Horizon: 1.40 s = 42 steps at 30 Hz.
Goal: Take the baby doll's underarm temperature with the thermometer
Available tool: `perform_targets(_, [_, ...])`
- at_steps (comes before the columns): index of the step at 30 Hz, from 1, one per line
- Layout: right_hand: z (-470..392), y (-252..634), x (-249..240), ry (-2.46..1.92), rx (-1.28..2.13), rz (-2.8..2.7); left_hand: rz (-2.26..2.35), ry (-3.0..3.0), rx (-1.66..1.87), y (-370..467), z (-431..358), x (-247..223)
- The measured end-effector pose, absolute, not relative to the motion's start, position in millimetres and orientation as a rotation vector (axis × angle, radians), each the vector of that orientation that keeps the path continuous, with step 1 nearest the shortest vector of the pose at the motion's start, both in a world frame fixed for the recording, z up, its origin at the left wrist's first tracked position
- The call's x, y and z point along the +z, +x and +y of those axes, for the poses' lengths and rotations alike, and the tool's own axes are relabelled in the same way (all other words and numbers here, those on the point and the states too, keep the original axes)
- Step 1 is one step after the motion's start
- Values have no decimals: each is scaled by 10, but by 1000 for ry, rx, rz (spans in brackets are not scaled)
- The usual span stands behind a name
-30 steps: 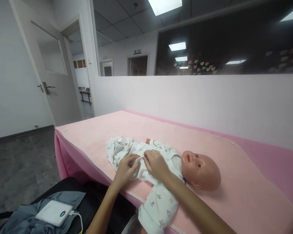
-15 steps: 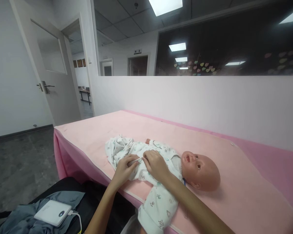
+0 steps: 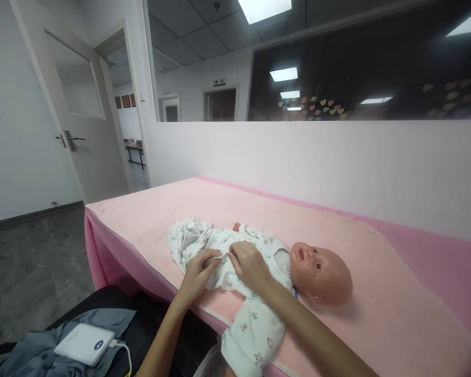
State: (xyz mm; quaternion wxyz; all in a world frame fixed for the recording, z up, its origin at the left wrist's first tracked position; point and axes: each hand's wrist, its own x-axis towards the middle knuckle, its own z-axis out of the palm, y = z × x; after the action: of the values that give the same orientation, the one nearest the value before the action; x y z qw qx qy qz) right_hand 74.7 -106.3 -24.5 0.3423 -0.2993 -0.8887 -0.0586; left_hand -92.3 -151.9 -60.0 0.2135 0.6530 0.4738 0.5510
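A baby doll lies on its back on the pink-covered table, its head to the right. It wears a white printed baby garment, bunched up toward the left end. Over the doll's belly, my left hand pinches a thin white fabric tie between thumb and fingers. Close beside it, my right hand has its fingers closed on the same tie, near its other end. One sleeve hangs over the table's front edge, below my right forearm.
At lower left, a white power bank with a cable rests on grey cloth over a black seat. A white wall with a window runs behind the table. An open door stands at the left.
The tie between my hands is slightly more slack and curved than before. Both hands stay almost in place, and the view has shifted a little.
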Motion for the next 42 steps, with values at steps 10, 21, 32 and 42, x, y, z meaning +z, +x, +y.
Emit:
perform_targets(10, [-1055, 752, -244, -774, -203, -2334, 1365, 1925, 1580, -851, -1532, -539])
perform_targets(21, [-1703, 1231, 28, -766, -249, -2370, 1489, 2185, 1313, -937, -1460, -484])
perform_targets(32, [-2681, 2168, -656, -1459, -380, -1929, 1362, 2155, 1560, -662, -1065, 418])
perform_targets(42, [-2473, 1885, -739, -1696, -677, -1794, 1128, 2101, 1073, 91, -247, -122])
